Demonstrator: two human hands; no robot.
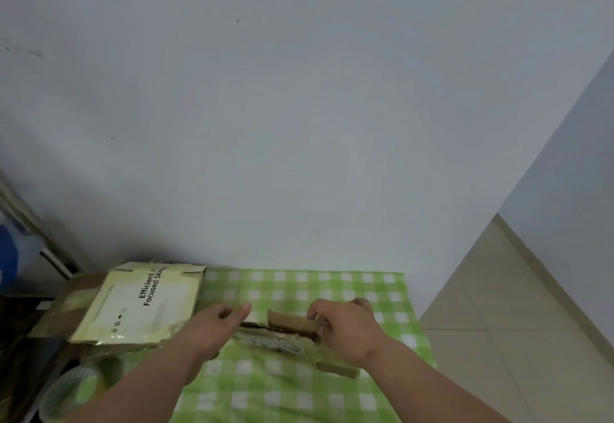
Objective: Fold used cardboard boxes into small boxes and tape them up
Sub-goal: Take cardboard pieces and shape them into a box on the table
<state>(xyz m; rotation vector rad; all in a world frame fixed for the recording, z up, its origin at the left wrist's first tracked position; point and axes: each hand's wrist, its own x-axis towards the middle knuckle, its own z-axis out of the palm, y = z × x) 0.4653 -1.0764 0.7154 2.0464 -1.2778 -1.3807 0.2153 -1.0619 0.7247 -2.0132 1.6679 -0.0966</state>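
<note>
A: Where is the box (285,334) at this moment?

B: It lies on the green checked cloth (332,286) of the table, about the middle, nearer to the front edge than to the wall (299,107). It looks partly flattened, with one brown flap (292,323) standing up.

A: What does the right hand (345,329) do?

B: Its fingers are curled around the right end of the box, at the standing flap. They grip the cardboard. Another flap (339,369) sticks out below the wrist, toward the front edge.

A: And the left hand (216,326)?

B: It is at the left end of the box. The thumb (242,311) points forward and the other fingers are bent loosely. I cannot tell if they hold the box or only touch it, because the picture is blurred there.

A: What else is on the table?

B: At the back left corner is a flat pale yellow carton (143,306) with printed words "Efficient" and "Focused". It lies over some brown cardboard (63,309) at the left edge. Near the front left corner there is a tape roll (76,392), just beside the left forearm. The floor (515,323) with beige tiles shows to the right of the table.
</note>
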